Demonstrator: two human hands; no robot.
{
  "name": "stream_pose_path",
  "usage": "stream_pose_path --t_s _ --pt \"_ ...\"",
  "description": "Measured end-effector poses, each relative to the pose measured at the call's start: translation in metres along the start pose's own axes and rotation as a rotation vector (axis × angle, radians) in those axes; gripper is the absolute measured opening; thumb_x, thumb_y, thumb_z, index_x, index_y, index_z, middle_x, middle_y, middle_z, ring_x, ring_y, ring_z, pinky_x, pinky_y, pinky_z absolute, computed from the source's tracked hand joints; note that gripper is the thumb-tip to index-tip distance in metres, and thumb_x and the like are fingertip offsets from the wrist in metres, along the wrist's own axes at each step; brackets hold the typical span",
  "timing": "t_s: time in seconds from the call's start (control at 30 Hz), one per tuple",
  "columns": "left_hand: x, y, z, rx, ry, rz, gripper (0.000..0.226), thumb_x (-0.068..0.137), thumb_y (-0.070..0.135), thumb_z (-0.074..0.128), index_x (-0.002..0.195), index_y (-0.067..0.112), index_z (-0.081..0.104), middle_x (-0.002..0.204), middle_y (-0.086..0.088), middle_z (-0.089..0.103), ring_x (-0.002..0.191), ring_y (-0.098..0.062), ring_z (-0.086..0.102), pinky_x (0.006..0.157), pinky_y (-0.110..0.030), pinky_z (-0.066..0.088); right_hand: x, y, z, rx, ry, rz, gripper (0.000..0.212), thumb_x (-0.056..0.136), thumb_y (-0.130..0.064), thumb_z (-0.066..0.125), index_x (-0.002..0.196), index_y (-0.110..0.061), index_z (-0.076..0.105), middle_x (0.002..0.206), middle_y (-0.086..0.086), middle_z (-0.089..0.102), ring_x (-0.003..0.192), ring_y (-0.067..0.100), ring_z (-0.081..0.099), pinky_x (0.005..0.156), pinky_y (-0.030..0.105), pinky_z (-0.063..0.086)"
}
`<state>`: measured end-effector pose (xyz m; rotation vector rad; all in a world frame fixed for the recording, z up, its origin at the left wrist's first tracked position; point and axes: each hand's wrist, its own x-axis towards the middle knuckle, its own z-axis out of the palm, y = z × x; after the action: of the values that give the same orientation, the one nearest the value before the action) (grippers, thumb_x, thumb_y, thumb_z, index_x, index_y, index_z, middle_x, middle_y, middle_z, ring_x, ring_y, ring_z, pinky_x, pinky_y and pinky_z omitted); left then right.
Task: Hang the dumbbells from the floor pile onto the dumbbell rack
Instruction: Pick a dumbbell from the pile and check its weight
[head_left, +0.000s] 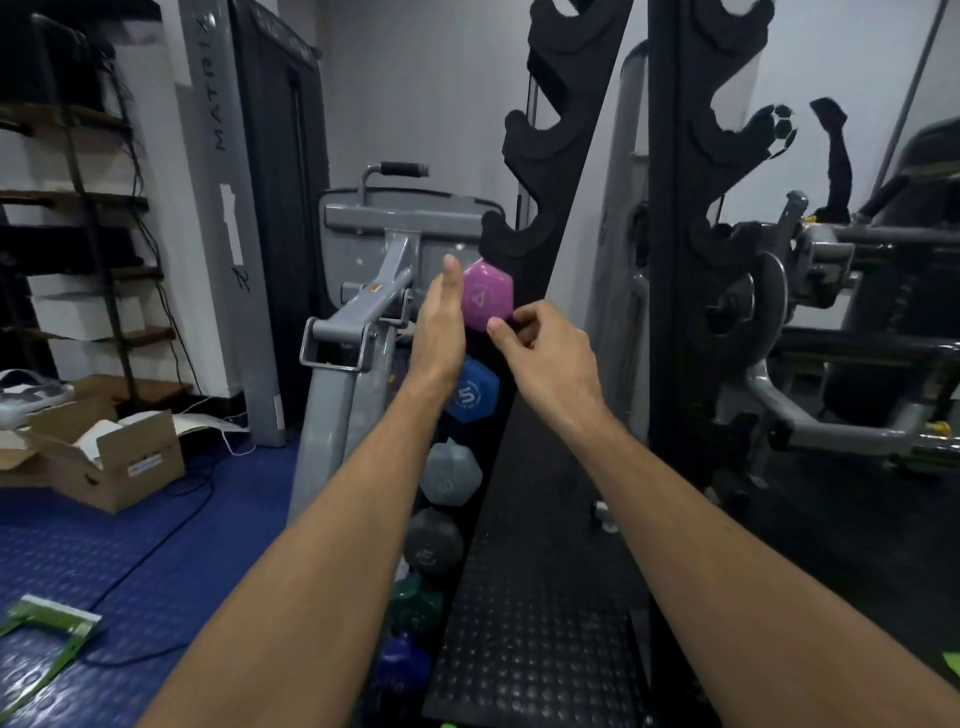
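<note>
Left hand (440, 317): extended, fingers straight and held together, palm turned toward the pink dumbbell (487, 297), fingertips beside its left face. Contact cannot be confirmed. The hand grips nothing.

Right hand (545, 347): fingers curled, thumb and forefinger brought close together at the lower right edge of the pink dumbbell, where its handle would lie. The handle is hidden behind the fingers, so an actual pinch cannot be confirmed.

Pink dumbbell: hexagonal end facing the camera, glossy coating, marked "4" in pale lettering. It sits on the black dumbbell rack (550, 156), just under the lowest of the free hooks and above all the other hung weights.

Count on the rack, top to bottom, one of each:
- pink dumbbell, marked 4;
- blue dumbbell (471, 391), marked 5, directly beneath;
- pale grey dumbbell (451, 474), marking illegible;
- dark grey dumbbell (434, 541);
- green dumbbell (415, 603), partly hidden by the left forearm;
- deep blue dumbbell (400, 662), lowest, blurred.
Total visible: six.

Above the pink dumbbell, four foam-padded hooks on the near upright hold no weight.

Surroundings: a grey gym machine (358, 312) stands left of the rack; one open cardboard box (111, 462) rests on the blue floor mat (78, 566); black studded matting (540, 623) lies at the foot of the rack.
</note>
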<state>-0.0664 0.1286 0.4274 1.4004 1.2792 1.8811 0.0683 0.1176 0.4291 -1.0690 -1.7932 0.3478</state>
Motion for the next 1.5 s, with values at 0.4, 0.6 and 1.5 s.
stream_pose_path --t_s 0.4,0.6,1.5 --pt "-0.184 -0.113 -0.026 0.037 0.23 0.027 0.059 0.102 0.049 0.048 0.151 0.015 0.045 0.152 0.004 0.05 0.139 -0.001 0.045 0.117 -0.025 0.037 -0.117 0.108 0.007 0.103 -0.167 0.107 0.063 0.095 -0.048 0.069 0.15 -0.026 0.049 0.137 -0.006 0.06 0.122 0.005 0.057 0.101 0.023 0.045" --pt "-0.287 -0.225 -0.015 0.152 0.259 -0.288 0.042 0.105 0.03 0.055 0.14 0.007 0.055 0.137 -0.003 0.06 0.126 -0.011 0.055 0.094 0.0 0.036 -0.206 0.195 0.038 0.092 -0.365 0.383 0.063 0.094 -0.046 0.071 0.149 -0.023 0.05 0.129 -0.003 0.064 0.114 0.012 0.063 0.1 0.031 0.052" --pt "-0.466 -0.445 -0.026 0.364 0.135 -1.097 0.03 0.101 0.035 0.056 0.116 0.012 0.067 0.108 -0.005 0.069 0.1 -0.022 0.063 0.088 -0.033 0.045 -0.357 0.42 0.124 -0.202 -0.798 1.013 0.022 0.095 0.001 0.055 0.092 -0.008 0.075 0.085 0.007 0.075 0.08 0.023 0.07 0.068 0.03 0.057"
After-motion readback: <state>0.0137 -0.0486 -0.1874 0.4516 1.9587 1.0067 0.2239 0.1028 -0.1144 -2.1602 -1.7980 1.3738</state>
